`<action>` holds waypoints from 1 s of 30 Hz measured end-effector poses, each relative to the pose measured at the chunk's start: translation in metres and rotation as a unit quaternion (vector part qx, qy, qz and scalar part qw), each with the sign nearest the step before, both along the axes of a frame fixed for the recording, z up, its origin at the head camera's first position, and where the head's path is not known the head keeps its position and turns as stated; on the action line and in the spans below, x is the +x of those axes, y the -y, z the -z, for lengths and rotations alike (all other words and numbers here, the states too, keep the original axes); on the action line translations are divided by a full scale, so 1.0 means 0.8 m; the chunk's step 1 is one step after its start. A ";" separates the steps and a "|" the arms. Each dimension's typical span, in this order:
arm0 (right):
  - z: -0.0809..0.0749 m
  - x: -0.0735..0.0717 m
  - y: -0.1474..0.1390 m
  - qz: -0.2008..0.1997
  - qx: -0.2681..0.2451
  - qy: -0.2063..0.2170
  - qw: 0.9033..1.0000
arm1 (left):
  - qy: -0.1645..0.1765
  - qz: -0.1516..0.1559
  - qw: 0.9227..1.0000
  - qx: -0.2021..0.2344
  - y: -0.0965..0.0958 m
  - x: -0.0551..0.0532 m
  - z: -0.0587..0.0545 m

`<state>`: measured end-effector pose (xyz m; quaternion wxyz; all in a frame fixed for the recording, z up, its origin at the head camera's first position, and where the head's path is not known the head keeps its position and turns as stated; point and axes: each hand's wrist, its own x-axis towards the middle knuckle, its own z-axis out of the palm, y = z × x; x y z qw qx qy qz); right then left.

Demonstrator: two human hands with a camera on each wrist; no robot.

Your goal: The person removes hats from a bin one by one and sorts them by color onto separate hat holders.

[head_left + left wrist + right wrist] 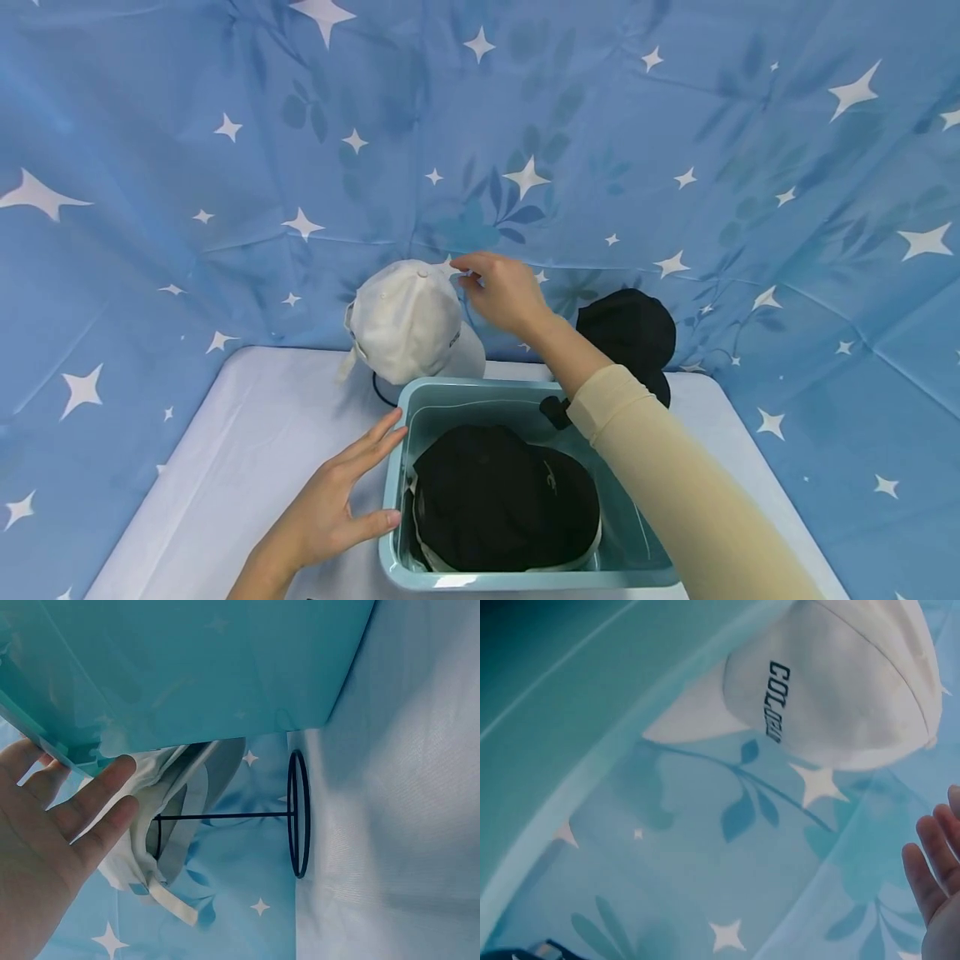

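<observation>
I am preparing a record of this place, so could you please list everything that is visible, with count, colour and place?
White cap: one, white, on the wire stand beyond the bin's far left corner
Wire stand: one, black, under the white cap
Bin: one, blue-green, on the table
Upper cap: one, black, inside the bin, pale edges beneath it
Rear cap: one, black, behind the bin, right
Small dark item: one, black, at the bin's far side, unclear
Table: one, white, under the bin
Backdrop: one, blue with white stars, behind
Left hand: one, bare, at the bin's left rim
Right hand: one, bare, beside the white cap
Sleeve: one, beige, right arm
</observation>
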<state>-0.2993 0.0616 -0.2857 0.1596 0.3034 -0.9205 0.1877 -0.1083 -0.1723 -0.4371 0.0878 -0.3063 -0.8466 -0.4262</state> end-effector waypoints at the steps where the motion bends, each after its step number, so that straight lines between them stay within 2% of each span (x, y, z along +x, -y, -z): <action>1: -0.003 0.002 -0.003 0.001 -0.003 0.001 1.000 | 0.000 0.000 1.000 -0.001 0.000 0.000 0.000; 8: -0.016 0.015 -0.026 -0.014 -0.015 -0.017 1.000 | 0.001 0.000 1.000 0.001 0.000 0.001 -0.001; 18: -0.039 0.035 -0.067 -0.035 -0.007 -0.036 0.999 | 0.012 -0.007 1.000 0.002 0.000 0.001 -0.001; 30: -0.042 0.063 -0.105 -0.054 0.035 -0.053 0.997 | 0.001 -0.007 1.000 -0.002 -0.002 0.003 -0.002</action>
